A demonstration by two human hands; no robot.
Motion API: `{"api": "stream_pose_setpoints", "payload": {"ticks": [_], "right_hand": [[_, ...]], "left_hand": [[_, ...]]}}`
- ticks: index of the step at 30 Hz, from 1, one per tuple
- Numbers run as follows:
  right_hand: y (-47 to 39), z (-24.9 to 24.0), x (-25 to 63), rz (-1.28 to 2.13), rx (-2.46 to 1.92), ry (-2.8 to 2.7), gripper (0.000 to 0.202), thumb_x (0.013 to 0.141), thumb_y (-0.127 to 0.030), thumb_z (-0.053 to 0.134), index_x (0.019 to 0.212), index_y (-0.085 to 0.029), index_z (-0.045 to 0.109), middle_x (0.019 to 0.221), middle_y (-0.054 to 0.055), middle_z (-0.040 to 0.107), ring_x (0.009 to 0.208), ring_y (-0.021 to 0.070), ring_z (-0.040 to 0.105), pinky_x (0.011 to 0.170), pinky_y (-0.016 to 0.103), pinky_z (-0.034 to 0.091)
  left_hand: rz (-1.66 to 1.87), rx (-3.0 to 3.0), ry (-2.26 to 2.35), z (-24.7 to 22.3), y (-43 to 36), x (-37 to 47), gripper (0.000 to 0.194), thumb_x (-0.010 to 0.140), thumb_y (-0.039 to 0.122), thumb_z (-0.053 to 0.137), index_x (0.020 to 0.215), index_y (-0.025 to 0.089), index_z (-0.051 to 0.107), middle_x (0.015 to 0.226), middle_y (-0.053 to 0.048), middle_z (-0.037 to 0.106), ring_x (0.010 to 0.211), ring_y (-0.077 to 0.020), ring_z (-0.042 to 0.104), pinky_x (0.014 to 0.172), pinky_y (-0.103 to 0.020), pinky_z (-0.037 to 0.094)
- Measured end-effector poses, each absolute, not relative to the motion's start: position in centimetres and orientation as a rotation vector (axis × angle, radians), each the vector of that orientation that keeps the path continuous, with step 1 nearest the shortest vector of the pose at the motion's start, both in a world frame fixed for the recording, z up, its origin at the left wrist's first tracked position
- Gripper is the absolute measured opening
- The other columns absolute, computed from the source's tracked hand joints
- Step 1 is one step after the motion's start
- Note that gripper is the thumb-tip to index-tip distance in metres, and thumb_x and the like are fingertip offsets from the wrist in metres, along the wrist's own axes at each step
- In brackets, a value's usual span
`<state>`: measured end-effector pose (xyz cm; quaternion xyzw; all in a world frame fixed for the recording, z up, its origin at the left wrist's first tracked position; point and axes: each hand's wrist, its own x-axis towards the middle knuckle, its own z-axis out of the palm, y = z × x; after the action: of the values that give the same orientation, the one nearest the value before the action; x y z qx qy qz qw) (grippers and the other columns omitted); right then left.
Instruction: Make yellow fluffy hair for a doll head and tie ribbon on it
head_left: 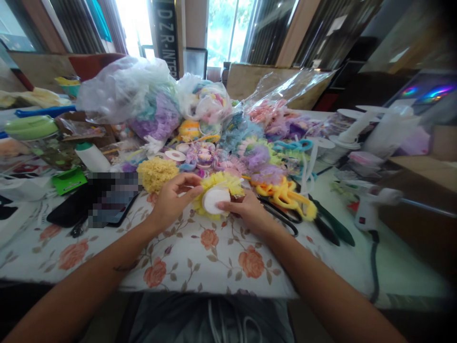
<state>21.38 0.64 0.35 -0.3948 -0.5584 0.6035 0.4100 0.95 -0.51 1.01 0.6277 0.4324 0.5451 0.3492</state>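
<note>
A ruffled yellow rosette [223,181] with a round white disc [216,199] on its near face is held up just over the flowered cloth. My right hand [250,209] grips it from the right, thumb pressed on the disc and fingers behind. At its left edge is my left hand [180,195], with thumb and fingertips drawn close together at the yellow ruffle; the exact contact is hard to make out. A fluffy yellow ball [157,174] lies just beyond my left hand. Yellow-orange felt pieces [285,193] lie to the right of my right hand.
Plastic bags of coloured ruffles [157,105] are heaped at the back. Dark-handled pliers [333,224] and a white glue gun [371,205] lie at the right. A phone [124,202], a green card [69,181] and a white thread cone [92,158] are at the left.
</note>
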Motion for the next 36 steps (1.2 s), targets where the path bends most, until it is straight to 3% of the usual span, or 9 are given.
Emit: {"api": "stream_pose_setpoints", "payload": {"ticks": [5, 13, 20, 28, 33, 36], "right_hand": [[0.7, -0.1, 21.7, 1.555, -0.967, -1.42, 0.04, 0.058, -0.026, 0.083, 0.094, -0.015, 0.07, 0.096, 0.006, 0.072, 0.084, 0.0202, 0.065, 0.08, 0.034, 0.05], [0.7, 0.2, 21.8, 1.54, -0.99, -1.467, 0.039, 0.057, -0.029, 0.083, 0.092, -0.014, 0.072, 0.092, 0.006, 0.073, 0.08, 0.02, 0.066, 0.077, 0.032, 0.051], [0.5, 1.0, 21.9, 1.424, -0.972, -1.673, 0.032, 0.057, -0.038, 0.082, 0.077, -0.015, 0.072, 0.077, 0.002, 0.071, 0.07, 0.0169, 0.062, 0.067, 0.028, 0.05], [0.6, 1.0, 21.9, 1.416, -0.896, -1.713, 0.029, 0.054, -0.035, 0.084, 0.069, -0.016, 0.069, 0.064, -0.002, 0.065, 0.061, 0.0141, 0.058, 0.059, 0.024, 0.048], [0.5, 1.1, 21.9, 1.433, -0.95, -1.625, 0.031, 0.056, -0.035, 0.083, 0.076, -0.014, 0.072, 0.075, 0.002, 0.07, 0.067, 0.0161, 0.061, 0.067, 0.029, 0.05], [0.7, 0.9, 22.1, 1.433, -1.001, -1.57, 0.03, 0.056, -0.032, 0.083, 0.077, -0.013, 0.072, 0.072, 0.002, 0.069, 0.062, 0.0141, 0.06, 0.063, 0.027, 0.048]], "left_hand": [[1.404, 1.753, 1.196, 1.1, -1.0, 1.1, 0.012, 0.078, 0.03, 0.067, 0.081, 0.018, 0.067, 0.081, -0.003, 0.068, 0.073, -0.0141, 0.063, 0.069, -0.023, 0.052], [1.475, 2.038, 1.176, 1.5, -1.8, 1.3, 0.014, 0.078, 0.024, 0.066, 0.091, 0.019, 0.065, 0.093, -0.004, 0.068, 0.078, -0.014, 0.063, 0.074, -0.024, 0.054], [1.314, 1.923, 1.067, 1.5, -1.0, 0.8, 0.009, 0.075, 0.021, 0.069, 0.082, 0.017, 0.065, 0.084, -0.004, 0.067, 0.08, -0.0139, 0.062, 0.073, -0.024, 0.052], [1.237, 1.709, 0.879, 0.9, -0.4, 0.6, 0.011, 0.071, 0.018, 0.073, 0.078, 0.015, 0.065, 0.082, -0.003, 0.064, 0.08, -0.0136, 0.06, 0.075, -0.025, 0.049], [1.275, 1.518, 0.864, 0.9, -0.4, 0.6, 0.019, 0.07, 0.024, 0.075, 0.085, 0.017, 0.067, 0.083, -0.002, 0.065, 0.077, -0.0118, 0.06, 0.071, -0.023, 0.05], [1.314, 1.512, 0.881, 1.2, -0.6, 0.6, 0.024, 0.071, 0.027, 0.075, 0.09, 0.017, 0.066, 0.09, -0.003, 0.065, 0.081, -0.0131, 0.062, 0.075, -0.025, 0.052]]}}
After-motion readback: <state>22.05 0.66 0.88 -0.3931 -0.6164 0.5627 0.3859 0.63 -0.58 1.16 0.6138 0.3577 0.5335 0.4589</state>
